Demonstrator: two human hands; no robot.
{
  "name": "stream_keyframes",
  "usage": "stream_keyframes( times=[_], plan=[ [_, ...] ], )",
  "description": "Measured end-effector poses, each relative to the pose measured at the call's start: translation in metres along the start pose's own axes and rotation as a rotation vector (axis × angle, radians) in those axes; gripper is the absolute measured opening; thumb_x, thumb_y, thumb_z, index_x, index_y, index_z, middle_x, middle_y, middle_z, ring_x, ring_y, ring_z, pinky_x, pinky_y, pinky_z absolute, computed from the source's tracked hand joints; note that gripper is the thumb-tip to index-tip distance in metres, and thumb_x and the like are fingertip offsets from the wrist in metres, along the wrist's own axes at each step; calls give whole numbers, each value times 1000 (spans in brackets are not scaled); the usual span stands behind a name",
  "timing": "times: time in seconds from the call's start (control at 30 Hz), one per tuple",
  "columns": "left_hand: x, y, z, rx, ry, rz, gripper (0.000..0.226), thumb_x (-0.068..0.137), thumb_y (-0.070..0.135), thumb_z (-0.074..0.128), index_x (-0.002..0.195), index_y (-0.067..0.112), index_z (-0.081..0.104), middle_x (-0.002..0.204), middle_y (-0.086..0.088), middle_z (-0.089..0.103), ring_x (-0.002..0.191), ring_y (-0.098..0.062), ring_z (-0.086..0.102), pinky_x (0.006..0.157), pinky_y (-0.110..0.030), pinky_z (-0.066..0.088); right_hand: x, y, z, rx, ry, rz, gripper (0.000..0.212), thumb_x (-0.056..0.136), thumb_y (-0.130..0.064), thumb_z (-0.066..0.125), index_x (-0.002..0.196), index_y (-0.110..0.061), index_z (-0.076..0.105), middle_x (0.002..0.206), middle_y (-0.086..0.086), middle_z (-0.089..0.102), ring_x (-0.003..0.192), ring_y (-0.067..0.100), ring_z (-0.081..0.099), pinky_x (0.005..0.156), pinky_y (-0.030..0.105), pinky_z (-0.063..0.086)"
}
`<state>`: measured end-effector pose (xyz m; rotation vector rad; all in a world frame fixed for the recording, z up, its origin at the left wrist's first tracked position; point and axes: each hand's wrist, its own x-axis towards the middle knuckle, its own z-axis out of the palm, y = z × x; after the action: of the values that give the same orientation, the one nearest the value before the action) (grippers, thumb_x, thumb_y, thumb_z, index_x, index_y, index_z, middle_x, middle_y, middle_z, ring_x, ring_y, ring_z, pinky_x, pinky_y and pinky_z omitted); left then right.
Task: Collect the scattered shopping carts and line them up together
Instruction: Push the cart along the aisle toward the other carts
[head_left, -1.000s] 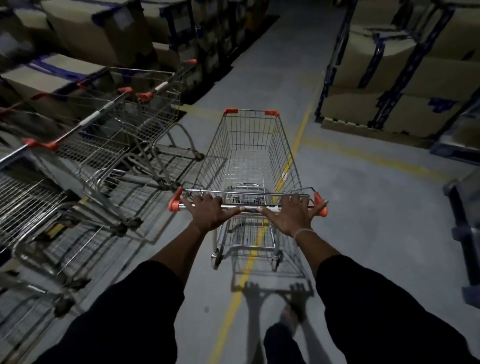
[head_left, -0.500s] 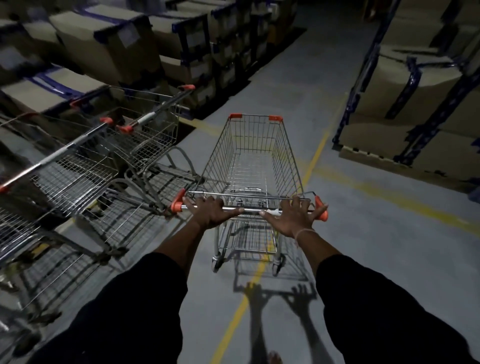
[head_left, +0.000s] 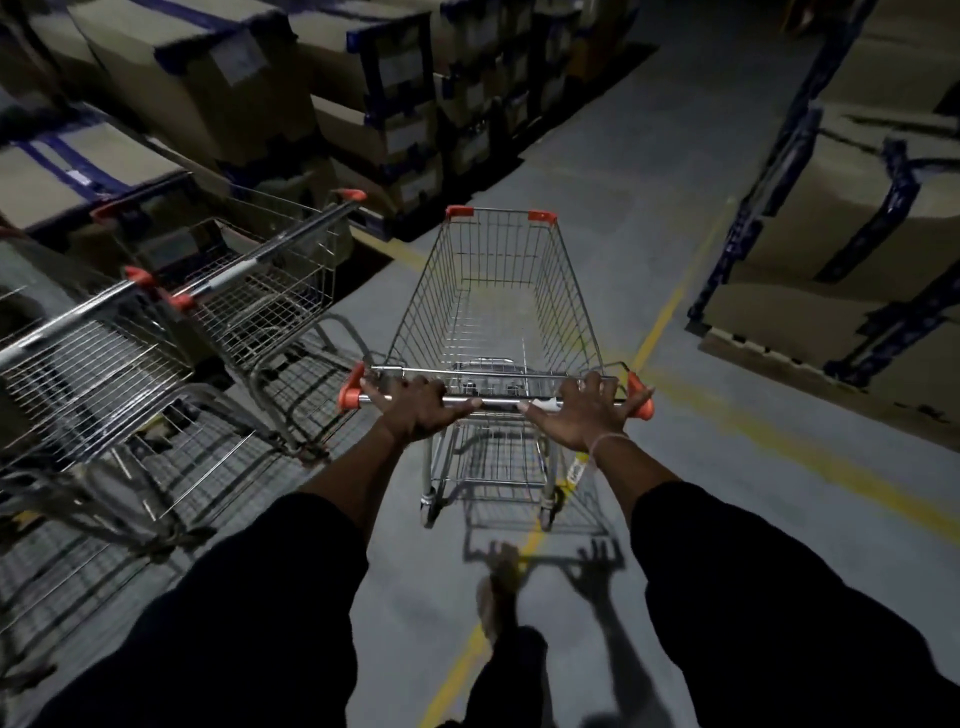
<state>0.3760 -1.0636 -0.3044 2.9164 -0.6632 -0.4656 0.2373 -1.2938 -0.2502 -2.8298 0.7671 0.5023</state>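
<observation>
An empty wire shopping cart (head_left: 496, 306) with orange corner caps stands straight ahead on the grey floor. My left hand (head_left: 418, 408) grips the left part of its metal handle bar (head_left: 498, 402). My right hand (head_left: 579, 418) rests over the right part of the same bar, fingers curled on it. To the left, a row of parked carts (head_left: 260, 296) stands side by side, their handles pointing toward the aisle; the nearest one (head_left: 88, 374) is partly cut off by the frame edge.
Stacked cardboard boxes (head_left: 208, 78) with blue strapping line the left side behind the parked carts. More strapped boxes (head_left: 857, 208) sit on the right. A yellow floor line (head_left: 670, 306) runs up the aisle under the cart. My foot (head_left: 496, 597) shows below.
The cart and I have rolled forward along the aisle; the parked carts on the left have slid back toward me and several have left the frame. Both hands stay on the handle.
</observation>
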Motion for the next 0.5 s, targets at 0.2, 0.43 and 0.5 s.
stream_keyframes(
  times=[0.2,0.43,0.5],
  plan=[
    [101,19,-42,29,1,-3,95,80,99,24,103,19,69,125,-21,67,132,-46,50,119,-67,13,118,-6,-48,-24,-32,-11,118,71,-104,17,163,-32,27,175,8,5,160,35,-4,107,79,-19],
    [193,44,-88,30,-9,-94,101,71,105,16,105,25,67,126,-19,67,136,-52,45,115,-78,6,238,-2,-94,-12,-51,-69,114,68,-105,18,159,-39,36,175,1,8,160,34,4,103,80,-24],
    [218,51,-95,48,-16,-93,102,74,103,16,110,23,68,123,-17,70,132,-48,51,113,-77,11,272,4,-102,-9,-40,-92,116,64,-107,17,155,-40,42,173,2,18,159,36,9,105,79,-23]
  ],
)
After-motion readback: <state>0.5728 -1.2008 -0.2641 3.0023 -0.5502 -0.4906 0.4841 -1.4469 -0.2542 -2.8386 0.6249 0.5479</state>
